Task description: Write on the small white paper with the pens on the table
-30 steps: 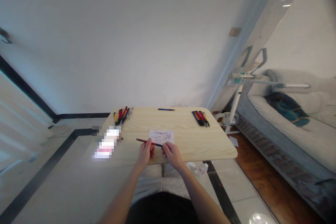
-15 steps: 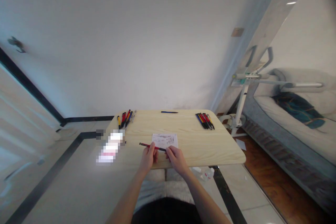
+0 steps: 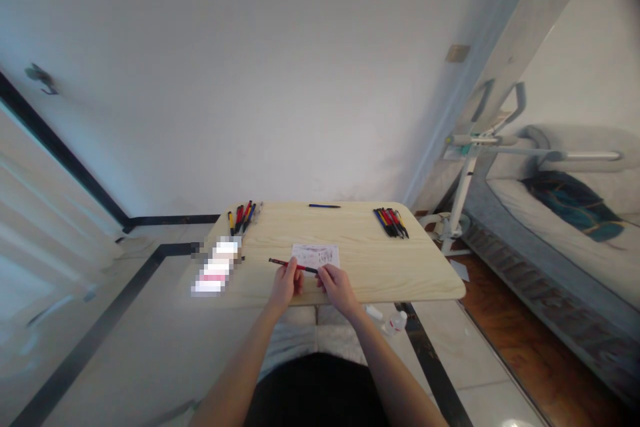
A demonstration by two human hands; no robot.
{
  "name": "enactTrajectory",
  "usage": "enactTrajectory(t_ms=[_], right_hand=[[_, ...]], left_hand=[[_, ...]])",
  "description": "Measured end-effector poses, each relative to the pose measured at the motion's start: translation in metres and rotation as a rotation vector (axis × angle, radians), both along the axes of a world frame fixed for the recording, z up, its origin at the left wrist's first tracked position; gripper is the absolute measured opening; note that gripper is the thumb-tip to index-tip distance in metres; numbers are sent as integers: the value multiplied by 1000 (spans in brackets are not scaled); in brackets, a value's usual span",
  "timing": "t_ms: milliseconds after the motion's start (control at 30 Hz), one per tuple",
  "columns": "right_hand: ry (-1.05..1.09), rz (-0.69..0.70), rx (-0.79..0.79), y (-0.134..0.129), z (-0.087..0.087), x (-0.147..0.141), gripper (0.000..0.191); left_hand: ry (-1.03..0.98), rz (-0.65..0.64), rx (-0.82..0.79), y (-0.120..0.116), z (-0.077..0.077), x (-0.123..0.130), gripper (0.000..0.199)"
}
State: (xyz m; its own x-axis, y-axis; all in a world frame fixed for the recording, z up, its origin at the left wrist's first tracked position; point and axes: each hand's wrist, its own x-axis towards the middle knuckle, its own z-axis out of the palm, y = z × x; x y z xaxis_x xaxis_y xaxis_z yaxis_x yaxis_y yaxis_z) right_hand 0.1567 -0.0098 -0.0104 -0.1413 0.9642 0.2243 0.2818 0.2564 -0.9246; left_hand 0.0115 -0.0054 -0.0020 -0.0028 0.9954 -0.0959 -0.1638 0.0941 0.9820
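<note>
A red and black pen (image 3: 278, 261) is held level between my two hands, near the front edge of the wooden table (image 3: 390, 273). My left hand (image 3: 287, 283) pinches its red barrel. The fingers of my right hand (image 3: 336, 285) close on its black end. Just beyond the pen lies a white paper (image 3: 316, 253) with dark markings, partly covered by my fingers. Several pens of mixed colours (image 3: 242, 217) lie at the back left. Another group of pens (image 3: 391, 222) sits at the back right, side by side. One blue pen (image 3: 324, 205) lies alone at the far edge.
A pixelated bright patch (image 3: 216, 268) covers the table's left side. Below the front edge stands a clear plastic bottle (image 3: 397, 322). White exercise equipment (image 3: 463, 190) and a grey sofa (image 3: 540, 260) are to the right. A wall (image 3: 310, 80) rises behind the table.
My view has shifted slightly, so the table sits a little higher in the picture. Both hands keep their hold on the red and black pen, with little visible movement.
</note>
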Motion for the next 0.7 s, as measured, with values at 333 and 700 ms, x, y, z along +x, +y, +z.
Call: enactTrajectory(t_ms=[333, 700], right_hand=[[-29, 0, 13, 0, -2, 0, 36], [-32, 4, 21, -3, 1, -1, 34]], left_hand=[[-16, -14, 24, 2, -7, -2, 48], [-42, -11, 31, 0, -5, -2, 48]])
